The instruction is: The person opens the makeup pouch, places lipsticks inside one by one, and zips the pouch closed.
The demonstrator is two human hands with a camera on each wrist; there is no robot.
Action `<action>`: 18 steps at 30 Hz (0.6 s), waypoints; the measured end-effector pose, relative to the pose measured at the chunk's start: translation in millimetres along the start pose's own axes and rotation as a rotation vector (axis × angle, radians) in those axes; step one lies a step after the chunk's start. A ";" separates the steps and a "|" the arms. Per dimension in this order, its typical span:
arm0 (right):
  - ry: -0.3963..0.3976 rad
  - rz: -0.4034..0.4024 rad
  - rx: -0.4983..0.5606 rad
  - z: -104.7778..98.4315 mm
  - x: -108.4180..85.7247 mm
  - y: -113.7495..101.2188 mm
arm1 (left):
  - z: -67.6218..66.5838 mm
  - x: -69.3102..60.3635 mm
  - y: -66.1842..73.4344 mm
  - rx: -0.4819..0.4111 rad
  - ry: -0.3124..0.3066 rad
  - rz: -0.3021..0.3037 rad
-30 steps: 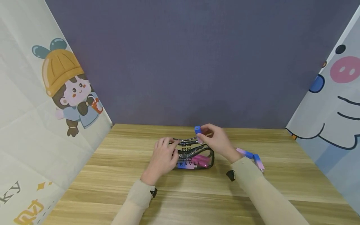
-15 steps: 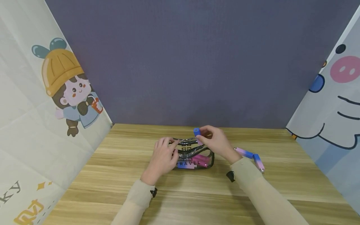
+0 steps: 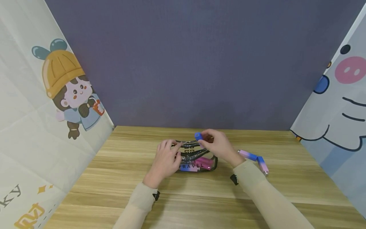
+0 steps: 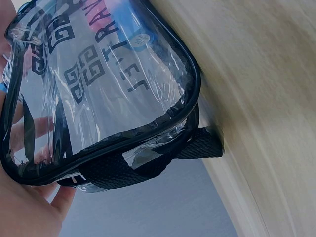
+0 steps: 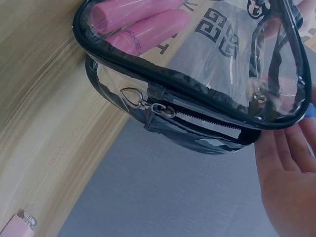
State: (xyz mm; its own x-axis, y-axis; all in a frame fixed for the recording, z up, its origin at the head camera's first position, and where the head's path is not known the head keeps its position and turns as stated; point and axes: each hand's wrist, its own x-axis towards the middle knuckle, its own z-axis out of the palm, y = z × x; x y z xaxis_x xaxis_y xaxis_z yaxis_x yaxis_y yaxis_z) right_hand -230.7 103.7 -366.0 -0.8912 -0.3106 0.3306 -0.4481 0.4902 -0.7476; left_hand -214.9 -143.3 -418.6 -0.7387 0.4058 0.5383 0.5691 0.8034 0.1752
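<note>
Blue-pink stick [image 3: 198, 136] down slightly leftward, right hand [image 3: 221, 145] pinching it; left hand's [image 3: 166, 161] grip at clear pouch [image 3: 191, 157] uncertain; apparently inserting, next calling for guided lowering.

wood-grain table with a clear pouch and two slim sticks on it.
the table [image 3: 194, 197] is pale yellow-brown, its darker streaks running roughly from side to side; the clear pouch [image 3: 192, 161] sits on its far half near the middle, black-trimmed, its face with "travel" in dark letters toward the near edge; to the right, apart from the pouch, lie one pink-to-blue stick [image 3: 247, 155], pink end toward the pouch, and a second pink-to-blue stick [image 3: 262, 165], pink end toward the near edge, their blue ends close together, whether touching is hard to tell.
</note>
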 end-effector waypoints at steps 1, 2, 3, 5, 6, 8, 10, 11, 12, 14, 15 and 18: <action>-0.004 0.000 0.005 0.2 0.1 0.1 | 0.0 -0.1 0.0 0.000 0.000 -0.001; -0.010 0.001 0.006 0.3 0.3 0.4 | -0.1 -0.2 0.0 0.000 -0.001 -0.001; -0.016 0.001 0.005 0.6 0.6 1.0 | -0.2 -0.3 0.1 0.000 -0.002 -0.002; -0.029 0.004 -0.009 1.3 1.0 2.2 | -0.6 -0.4 0.4 0.001 -0.004 -0.004; -0.037 0.002 -0.018 1.7 1.3 2.8 | -0.8 -0.4 0.7 0.001 -0.006 -0.005; -0.048 -0.002 -0.044 2.8 1.7 4.0 | -0.9 -0.4 1.2 0.004 -0.004 -0.004; -0.055 -0.012 -0.066 3.7 1.6 4.7 | -1.3 -0.2 1.8 0.002 -0.006 -0.007; -0.056 -0.020 -0.075 4.1 1.5 4.6 | -1.5 -0.1 2.0 0.000 -0.007 -0.007; -0.057 -0.029 -0.081 4.4 1.4 4.6 | -1.7 0.0 2.1 -0.002 -0.007 -0.008; -0.057 -0.050 -0.095 5.0 1.0 4.4 | -2.0 0.2 2.3 -0.005 -0.007 -0.010; -0.057 -0.060 -0.101 5.2 0.8 4.7 | -2.4 0.2 2.3 -0.007 -0.012 -0.012; -0.063 -0.089 -0.126 5.9 0.6 6.0 | -2.0 0.2 2.3 -0.002 -0.005 -0.008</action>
State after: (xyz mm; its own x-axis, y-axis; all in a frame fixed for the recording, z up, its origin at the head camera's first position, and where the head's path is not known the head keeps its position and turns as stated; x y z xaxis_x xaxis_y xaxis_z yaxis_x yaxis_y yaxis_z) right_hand -233.4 101.7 -373.7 -0.8432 -0.4059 0.3526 -0.5339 0.5551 -0.6378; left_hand -213.0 -142.3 -416.4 -0.7453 0.4013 0.5325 0.5636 0.8059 0.1814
